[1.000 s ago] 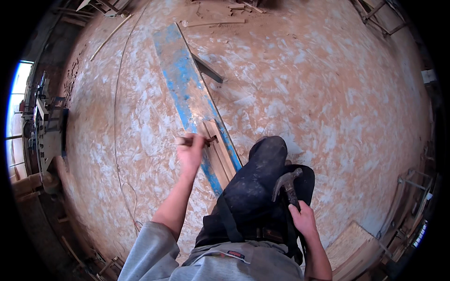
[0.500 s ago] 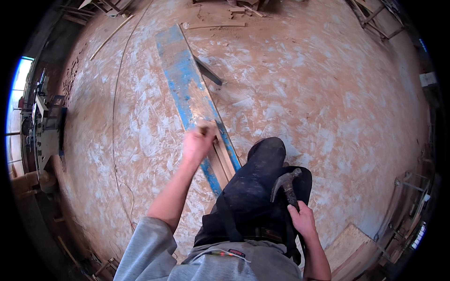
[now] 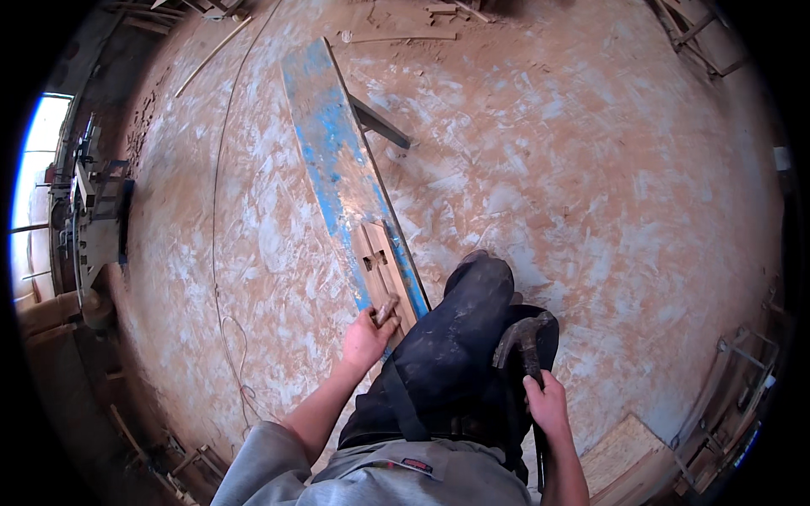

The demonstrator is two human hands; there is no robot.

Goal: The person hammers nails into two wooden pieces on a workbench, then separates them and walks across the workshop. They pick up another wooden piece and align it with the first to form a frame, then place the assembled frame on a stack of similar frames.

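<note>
Currently I am looking down on a long, narrow surface [image 3: 325, 135], its blue paint wearing through to brown, running slantwise from the upper left toward the wearer's dark trousers [image 3: 464, 337]. A splayed leg [image 3: 381, 125] is showing at its far right side. Around it a dusty brown floor [image 3: 591, 211] is spreading, smeared with white, and a thin cable [image 3: 218, 194] is winding along the left. Beyond that, a machine [image 3: 99, 211] is standing near a bright window [image 3: 35, 185], and a flat wooden board [image 3: 629, 451] is lying at the lower right.

On the near half of the surface, wooden pieces [image 3: 395, 271] are lying lengthwise, with dark cut-outs [image 3: 368, 263] facing up. I am reaching with the left forearm from below; the left grip [image 3: 365, 336] is closing around a short brownish handle [image 3: 387, 310], beside the near part of the pieces. I am not managing to tell whether the handle is touching the wood. I am keeping the right grip [image 3: 548, 401] wrapped around a claw hammer [image 3: 525, 334], head upward, near the right leg.

Compared with half a second ago, the left grip is sitting nearer the lap, leaving the cut-outs uncovered; the hammer is staying by the leg.
</note>
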